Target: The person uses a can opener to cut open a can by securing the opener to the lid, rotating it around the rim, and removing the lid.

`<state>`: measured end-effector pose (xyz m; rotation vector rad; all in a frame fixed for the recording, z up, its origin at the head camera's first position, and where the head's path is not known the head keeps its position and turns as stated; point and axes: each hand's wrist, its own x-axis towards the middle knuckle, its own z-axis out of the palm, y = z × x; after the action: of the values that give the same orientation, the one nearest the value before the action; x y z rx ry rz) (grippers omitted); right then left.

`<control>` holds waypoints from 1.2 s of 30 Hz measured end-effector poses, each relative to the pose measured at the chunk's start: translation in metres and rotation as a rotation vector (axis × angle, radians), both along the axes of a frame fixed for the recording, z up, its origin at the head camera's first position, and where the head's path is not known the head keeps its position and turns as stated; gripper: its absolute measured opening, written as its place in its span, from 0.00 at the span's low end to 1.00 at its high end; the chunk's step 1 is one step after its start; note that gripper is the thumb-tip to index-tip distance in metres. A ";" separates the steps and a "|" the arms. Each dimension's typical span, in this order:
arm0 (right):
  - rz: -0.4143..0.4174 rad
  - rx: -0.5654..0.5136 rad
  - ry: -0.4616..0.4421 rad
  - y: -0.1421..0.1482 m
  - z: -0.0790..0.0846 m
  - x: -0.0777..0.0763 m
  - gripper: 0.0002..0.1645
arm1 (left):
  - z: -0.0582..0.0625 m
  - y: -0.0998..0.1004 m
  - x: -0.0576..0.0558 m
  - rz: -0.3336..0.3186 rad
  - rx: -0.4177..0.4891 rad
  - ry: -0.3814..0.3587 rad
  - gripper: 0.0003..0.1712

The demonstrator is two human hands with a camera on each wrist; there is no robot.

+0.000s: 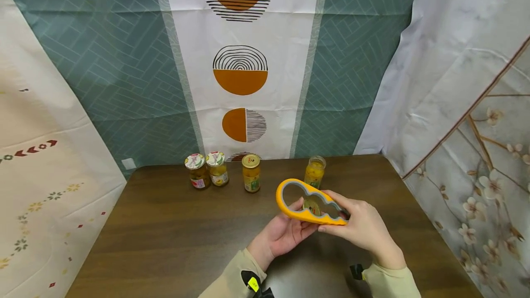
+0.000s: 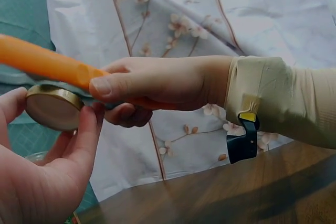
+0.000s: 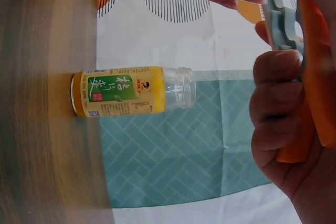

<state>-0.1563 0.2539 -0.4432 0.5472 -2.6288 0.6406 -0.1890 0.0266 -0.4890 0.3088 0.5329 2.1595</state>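
The right hand (image 1: pixel 366 222) is gripping the orange opener (image 1: pixel 308 216) with curled fingers; the left hand (image 1: pixel 285 237) is pinching the gold lid (image 2: pixel 52 109), both in front of the lidless jar (image 1: pixel 314 174). A weak left pinch would be risking a dropped lid.

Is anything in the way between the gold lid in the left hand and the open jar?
Apparently the orange opener: the right hand holds it just over the gold lid, and in the head view its far rim crosses between lid and open jar. Nothing else visible stands between them.
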 end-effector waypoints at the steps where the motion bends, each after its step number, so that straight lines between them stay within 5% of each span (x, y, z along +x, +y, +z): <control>1: -0.003 -0.010 0.001 0.001 0.000 0.000 0.47 | -0.001 0.001 0.000 0.013 -0.011 0.005 0.22; 7: -0.066 -0.012 0.064 0.006 0.004 -0.001 0.47 | -0.012 0.001 -0.004 0.110 -0.091 -0.002 0.20; 17: -0.231 -0.075 0.120 0.025 0.011 0.001 0.47 | -0.021 0.002 -0.010 0.138 -0.180 -0.073 0.24; 27: -0.326 -0.137 0.133 0.034 0.017 0.002 0.45 | -0.031 0.002 -0.012 0.343 -0.420 0.067 0.21; 36: -0.345 -0.124 0.158 0.045 0.018 0.001 0.46 | -0.034 0.010 -0.016 0.409 -0.443 0.051 0.26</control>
<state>-0.1551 0.2990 -0.4254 0.0971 -2.4323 0.6159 -0.2049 0.0362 -0.5229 0.0070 1.1627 2.3417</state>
